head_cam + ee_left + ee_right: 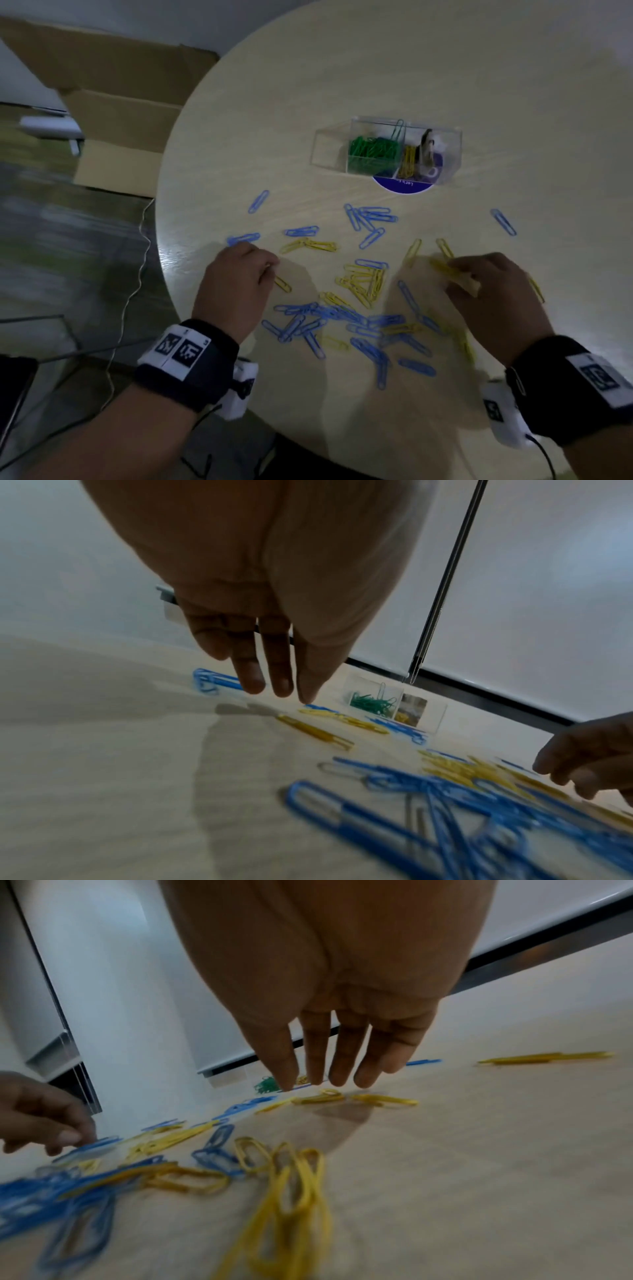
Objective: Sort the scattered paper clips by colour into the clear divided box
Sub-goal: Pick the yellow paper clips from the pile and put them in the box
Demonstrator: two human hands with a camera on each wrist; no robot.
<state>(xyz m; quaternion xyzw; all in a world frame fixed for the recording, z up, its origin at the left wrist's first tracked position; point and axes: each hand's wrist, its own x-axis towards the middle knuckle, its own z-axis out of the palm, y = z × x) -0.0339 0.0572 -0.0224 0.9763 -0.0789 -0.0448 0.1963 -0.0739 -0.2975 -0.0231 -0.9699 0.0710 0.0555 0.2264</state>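
Blue paper clips [325,315] and yellow paper clips [363,281] lie scattered and tangled over the round wooden table [376,68]. The clear divided box [329,147] stands farther back, with green clips [373,150] in its middle compartment and yellow clips [407,159] in the right one. My left hand [270,269] hovers with straight fingers [279,688] just over a lone yellow clip [315,733], holding nothing. My right hand [455,267] reaches down with straight fingers [342,1074], its tips at a yellow clip [320,1097]. Whether they touch it is unclear.
A purple round label [404,186] shows under the box. The table's curved edge [164,274] runs close to my left hand. Beyond it are a cardboard box [120,113] and a thin cable [137,274]. Single blue clips [503,222] lie at the right.
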